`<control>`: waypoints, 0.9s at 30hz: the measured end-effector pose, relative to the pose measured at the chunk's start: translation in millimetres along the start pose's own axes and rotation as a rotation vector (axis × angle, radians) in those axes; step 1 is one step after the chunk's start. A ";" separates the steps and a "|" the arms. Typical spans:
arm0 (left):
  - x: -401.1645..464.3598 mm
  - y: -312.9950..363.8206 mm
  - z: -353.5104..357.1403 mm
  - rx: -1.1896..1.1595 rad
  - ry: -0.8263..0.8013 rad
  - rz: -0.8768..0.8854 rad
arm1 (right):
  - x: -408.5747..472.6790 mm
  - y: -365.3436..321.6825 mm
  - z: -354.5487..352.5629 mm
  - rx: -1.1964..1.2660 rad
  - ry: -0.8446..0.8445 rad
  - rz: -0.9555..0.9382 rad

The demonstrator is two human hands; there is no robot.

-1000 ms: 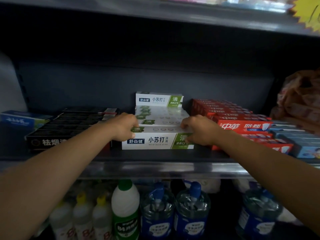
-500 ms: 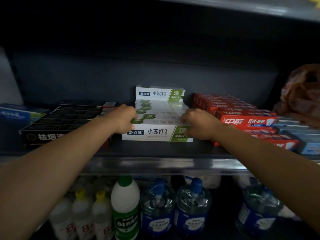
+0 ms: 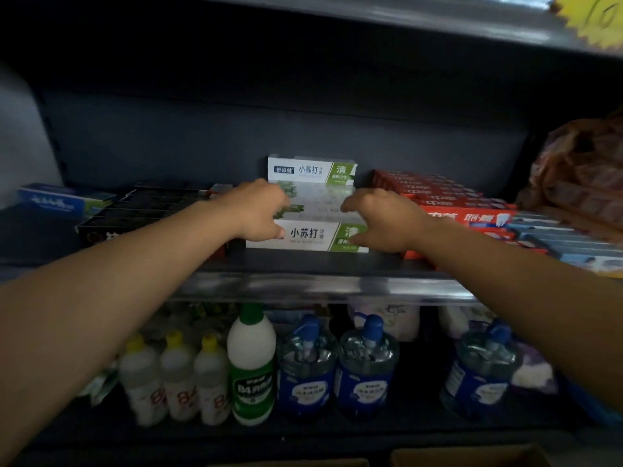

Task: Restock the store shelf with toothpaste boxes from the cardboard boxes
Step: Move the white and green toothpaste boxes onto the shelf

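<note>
Both hands, left hand [image 3: 259, 210] and right hand [image 3: 381, 220], still clasp the white-and-green cardboard toothpaste box [image 3: 313, 234], fingers shifted rearward; straightening nearly done.

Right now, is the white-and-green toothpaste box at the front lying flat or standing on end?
Lying flat: the front toothpaste box rests lengthwise on the shelf, printed side facing out.

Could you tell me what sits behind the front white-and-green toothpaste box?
More of the same boxes run back in a row, with one raised box at the rear. Both hands cover the row's ends.
</note>
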State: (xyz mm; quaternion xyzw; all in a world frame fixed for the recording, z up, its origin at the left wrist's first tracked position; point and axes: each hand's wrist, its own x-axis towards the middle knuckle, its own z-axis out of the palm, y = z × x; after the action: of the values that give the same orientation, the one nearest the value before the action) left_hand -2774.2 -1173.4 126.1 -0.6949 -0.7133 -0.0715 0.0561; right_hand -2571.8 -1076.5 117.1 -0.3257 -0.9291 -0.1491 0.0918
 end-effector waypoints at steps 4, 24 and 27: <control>-36.0 19.6 5.5 0.032 0.029 0.065 | -32.5 -22.7 -7.6 0.012 0.063 -0.050; -203.1 22.2 298.4 -0.090 -0.669 0.217 | -232.8 -197.1 289.0 0.379 -0.690 -0.334; -210.7 18.6 326.1 -0.128 -0.702 0.236 | -243.9 -201.8 318.8 0.382 -0.795 -0.349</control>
State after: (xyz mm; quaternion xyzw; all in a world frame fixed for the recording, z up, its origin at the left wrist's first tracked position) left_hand -2743.5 -1321.5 -232.0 -0.7565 -0.5983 0.1339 -0.2275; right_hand -2534.8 -1260.0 -291.2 -0.1740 -0.9438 0.1477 -0.2390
